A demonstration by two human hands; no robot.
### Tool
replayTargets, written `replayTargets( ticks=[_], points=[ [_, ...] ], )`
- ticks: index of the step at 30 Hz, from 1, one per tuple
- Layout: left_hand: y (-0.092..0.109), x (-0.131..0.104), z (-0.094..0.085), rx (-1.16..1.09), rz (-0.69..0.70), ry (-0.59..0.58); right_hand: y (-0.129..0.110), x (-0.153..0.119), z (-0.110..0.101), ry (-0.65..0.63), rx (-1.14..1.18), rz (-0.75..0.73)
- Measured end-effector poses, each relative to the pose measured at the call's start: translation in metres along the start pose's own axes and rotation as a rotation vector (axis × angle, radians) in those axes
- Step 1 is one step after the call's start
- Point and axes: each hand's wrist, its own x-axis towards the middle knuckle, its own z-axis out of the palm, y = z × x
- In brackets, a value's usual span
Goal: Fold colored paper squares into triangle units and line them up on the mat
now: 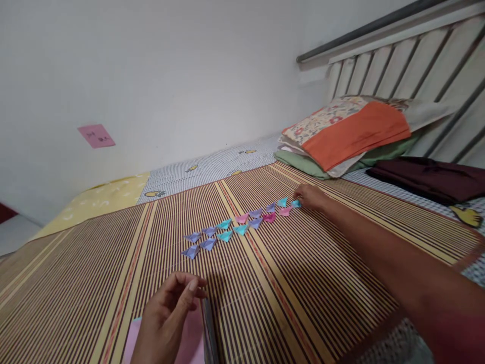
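You had wide bare stretches of the mat (303,283) left of the rows and below them at lower centre; its far edge met a checked sheet (212,164), and stacked pillows (364,134) bounded the upper right. The folded paper pieces (190,251) lay in two slanting rows across the middle, the turquoise end piece (296,203) at your right hand (312,196). Those fingers were bunched at it, though you could not tell whether they pinched or merely touched it. Your left hand (162,318), at lower left, was curled, its thumb overlapping the other fingers, so whether their tips met was unclear. It partly hid a pink sheet (193,338) cut off by the bottom edge, beside a dark strip (210,328) that was hard to identify. The mat was striped slatwork; the pieces were creased, pointed and boat-like, in lilac, turquoise and pink.
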Motion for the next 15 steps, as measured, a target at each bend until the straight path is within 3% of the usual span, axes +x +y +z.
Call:
replayTargets(
  ticks=[6,11,15],
  points=[
    [0.001,0.001,0.001,-0.009,0.004,-0.017,-0.002,-0.001,0.003,-0.052,0.016,0.052],
    [0.007,-0.002,0.007,-0.069,0.004,0.065,0.014,-0.002,0.003,-0.091,0.050,0.172],
    [0.007,0.000,0.007,-0.047,0.018,0.000,0.026,-0.001,0.005,-0.096,0.087,0.232]
  ],
)
